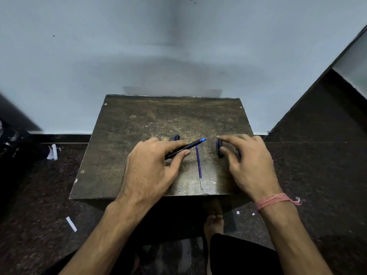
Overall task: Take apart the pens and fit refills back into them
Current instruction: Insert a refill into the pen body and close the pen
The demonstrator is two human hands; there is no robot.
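Observation:
My left hand [153, 167] grips a black pen [186, 147] with a blue tip; the tip points up and right, toward the middle of the small dark wooden table [139, 120]. A loose blue refill [199, 166] with a silver end lies on the table between my hands, pointing away from me. My right hand [248, 161] has thumb and fingers closed around a dark blue pen cap [219, 149] at the table surface. Another dark blue pen part [176, 137] pokes out just beyond my left hand, mostly hidden by it.
The table stands against a pale blue wall [119, 56]. Dark speckled floor [317, 175] surrounds it, with paper scraps [71, 223] at the left. My bare foot [213, 221] rests under the table's front edge. A pink thread band [274, 201] circles my right wrist.

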